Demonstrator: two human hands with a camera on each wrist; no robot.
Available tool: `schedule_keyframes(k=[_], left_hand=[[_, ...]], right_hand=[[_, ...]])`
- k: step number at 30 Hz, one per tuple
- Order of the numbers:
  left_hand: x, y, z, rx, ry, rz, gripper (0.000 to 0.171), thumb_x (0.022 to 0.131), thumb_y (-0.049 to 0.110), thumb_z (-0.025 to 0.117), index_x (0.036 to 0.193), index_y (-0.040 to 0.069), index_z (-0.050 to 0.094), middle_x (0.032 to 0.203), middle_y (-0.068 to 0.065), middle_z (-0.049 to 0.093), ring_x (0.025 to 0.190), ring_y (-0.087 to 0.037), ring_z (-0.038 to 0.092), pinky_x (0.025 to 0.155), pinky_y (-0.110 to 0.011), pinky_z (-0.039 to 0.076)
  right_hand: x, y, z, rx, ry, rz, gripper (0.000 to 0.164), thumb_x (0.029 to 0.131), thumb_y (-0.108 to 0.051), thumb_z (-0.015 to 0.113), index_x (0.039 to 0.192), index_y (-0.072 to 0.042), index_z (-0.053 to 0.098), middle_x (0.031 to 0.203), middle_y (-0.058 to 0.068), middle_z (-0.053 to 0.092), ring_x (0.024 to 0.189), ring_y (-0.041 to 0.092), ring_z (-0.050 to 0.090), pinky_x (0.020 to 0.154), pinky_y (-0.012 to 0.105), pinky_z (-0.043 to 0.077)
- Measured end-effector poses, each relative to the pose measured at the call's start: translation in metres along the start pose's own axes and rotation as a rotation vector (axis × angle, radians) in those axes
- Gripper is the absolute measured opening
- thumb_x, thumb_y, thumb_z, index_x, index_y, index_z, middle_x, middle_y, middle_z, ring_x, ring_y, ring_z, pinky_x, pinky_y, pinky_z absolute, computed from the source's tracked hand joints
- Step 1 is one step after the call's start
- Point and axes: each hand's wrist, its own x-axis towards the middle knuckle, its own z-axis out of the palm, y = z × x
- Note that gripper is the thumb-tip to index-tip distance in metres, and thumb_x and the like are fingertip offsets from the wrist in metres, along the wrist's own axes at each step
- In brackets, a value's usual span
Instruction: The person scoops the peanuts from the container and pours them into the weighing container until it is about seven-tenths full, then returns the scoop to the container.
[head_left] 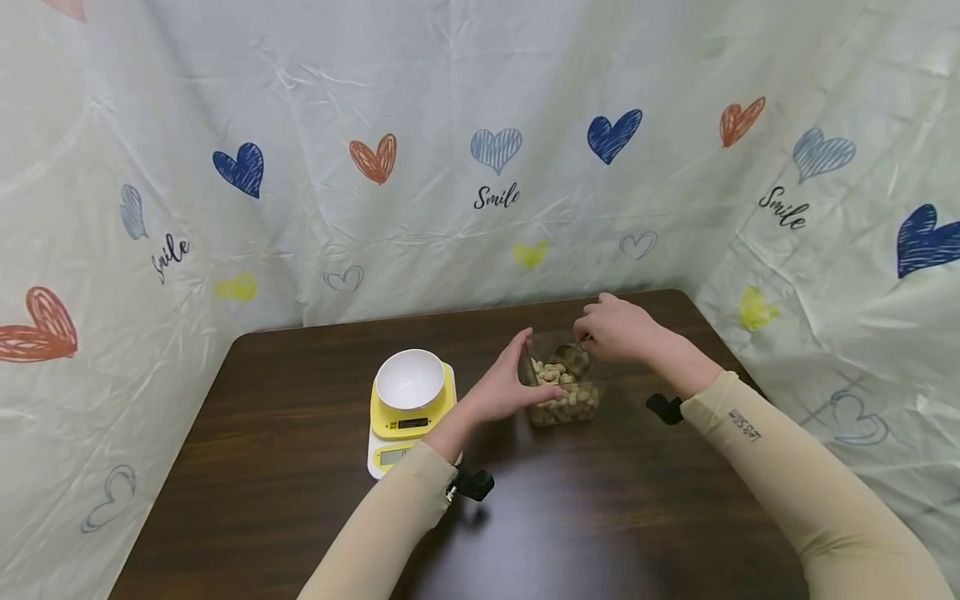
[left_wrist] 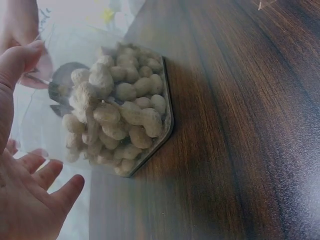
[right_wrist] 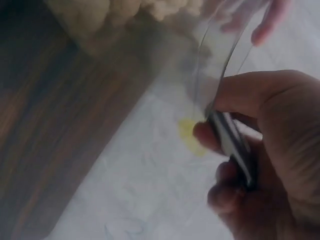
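Note:
A clear plastic box (head_left: 564, 421) holds many unshelled peanuts (left_wrist: 112, 115) on the right half of the table. My left hand (head_left: 501, 390) grips the box's left side, thumb on one wall and fingers spread along another. Above the box's far right corner, my right hand (head_left: 618, 329) pinches the handle of a metal spoon (head_left: 572, 360). The spoon's round bowl is down inside the box, against the peanuts. In the right wrist view the dark, shiny handle (right_wrist: 232, 142) runs between thumb and fingers. How much the spoon's bowl holds cannot be made out.
Left of the box stands a yellow and white kitchen scale (head_left: 450, 390) with a white bowl (head_left: 410, 392) on it. My left forearm passes close to the scale's right side. A dark wooden table (head_left: 270, 433) carries everything. A white curtain (head_left: 435, 242) with printed hearts hangs behind and at both sides.

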Motion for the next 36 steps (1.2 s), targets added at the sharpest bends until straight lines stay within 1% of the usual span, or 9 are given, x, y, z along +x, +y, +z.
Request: schedule_keyframes(k=[4, 8, 12, 15, 19, 22, 26, 32, 36], left_hand=[[0.0, -0.001, 0.0, -0.005, 0.003, 0.007, 0.11, 0.085, 0.05, 0.081, 0.165, 0.035, 0.007, 0.167, -0.002, 0.024, 0.151, -0.015, 0.024, 0.114, -0.047, 0.035], [0.001, -0.001, 0.001, -0.001, -0.005, 0.009, 0.11, 0.085, 0.052, 0.081, 0.165, 0.034, 0.007, 0.167, -0.002, 0.023, 0.151, -0.015, 0.024, 0.114, -0.047, 0.035], [0.002, 0.0, 0.002, 0.007, -0.002, 0.012, 0.111, 0.084, 0.053, 0.081, 0.165, 0.033, 0.007, 0.167, 0.0, 0.023, 0.15, -0.016, 0.026, 0.114, -0.046, 0.035], [0.003, 0.0, 0.001, 0.014, 0.001, 0.014, 0.112, 0.084, 0.053, 0.082, 0.165, 0.032, 0.007, 0.167, -0.001, 0.024, 0.15, -0.016, 0.026, 0.114, -0.046, 0.035], [0.004, 0.0, 0.001, 0.019, 0.005, 0.017, 0.112, 0.084, 0.051, 0.082, 0.165, 0.03, 0.008, 0.167, -0.004, 0.024, 0.15, -0.016, 0.027, 0.114, -0.045, 0.035], [0.004, -0.001, 0.0, 0.018, 0.01, 0.022, 0.112, 0.085, 0.049, 0.082, 0.165, 0.028, 0.008, 0.166, -0.004, 0.026, 0.149, -0.017, 0.028, 0.114, -0.045, 0.034], [0.003, -0.002, 0.001, 0.017, 0.01, 0.023, 0.111, 0.085, 0.049, 0.082, 0.165, 0.029, 0.009, 0.165, -0.003, 0.026, 0.149, -0.018, 0.028, 0.114, -0.046, 0.034], [0.003, -0.002, 0.002, 0.025, 0.023, 0.006, 0.112, 0.082, 0.054, 0.082, 0.165, 0.033, 0.01, 0.164, 0.001, 0.029, 0.148, -0.014, 0.029, 0.114, -0.044, 0.035], [0.004, -0.003, 0.003, 0.027, 0.026, 0.003, 0.113, 0.081, 0.053, 0.084, 0.164, 0.033, 0.01, 0.163, 0.004, 0.029, 0.149, -0.013, 0.028, 0.114, -0.043, 0.035]], right_hand=[[0.001, -0.001, -0.002, 0.037, -0.025, 0.044, 0.009, 0.091, -0.011, 0.075, 0.098, -0.017, 0.079, 0.095, 0.002, 0.066, 0.086, 0.027, 0.05, 0.075, 0.045, 0.047], [0.002, 0.007, -0.007, 0.108, -0.06, 0.013, 0.007, 0.093, -0.015, 0.076, 0.099, -0.016, 0.08, 0.096, 0.0, 0.069, 0.088, 0.024, 0.054, 0.082, 0.046, 0.043], [0.002, 0.017, -0.009, 0.19, -0.091, 0.0, 0.007, 0.094, -0.019, 0.076, 0.1, -0.016, 0.079, 0.097, -0.003, 0.069, 0.089, 0.02, 0.057, 0.088, 0.048, 0.038], [0.002, 0.02, -0.008, 0.235, -0.104, 0.007, 0.009, 0.094, -0.02, 0.076, 0.101, -0.016, 0.079, 0.096, -0.002, 0.064, 0.089, 0.02, 0.053, 0.088, 0.048, 0.038], [0.002, 0.021, -0.007, 0.275, -0.111, 0.019, 0.009, 0.094, -0.021, 0.076, 0.102, -0.017, 0.079, 0.097, 0.0, 0.059, 0.088, 0.022, 0.049, 0.082, 0.045, 0.039], [0.002, 0.024, -0.006, 0.335, -0.133, 0.028, 0.011, 0.096, -0.022, 0.074, 0.105, -0.018, 0.078, 0.1, 0.002, 0.058, 0.09, 0.022, 0.048, 0.08, 0.043, 0.04], [0.001, 0.029, -0.004, 0.427, -0.154, 0.038, 0.014, 0.098, -0.024, 0.072, 0.109, -0.017, 0.077, 0.103, 0.003, 0.057, 0.091, 0.021, 0.049, 0.078, 0.04, 0.042], [0.002, 0.035, -0.002, 0.506, -0.152, 0.062, 0.015, 0.097, -0.024, 0.073, 0.11, -0.017, 0.078, 0.106, 0.004, 0.059, 0.095, 0.02, 0.053, 0.08, 0.041, 0.045], [0.001, 0.041, -0.003, 0.551, -0.144, 0.084, 0.015, 0.097, -0.023, 0.074, 0.109, -0.016, 0.078, 0.107, 0.004, 0.06, 0.099, 0.021, 0.055, 0.084, 0.042, 0.047]])
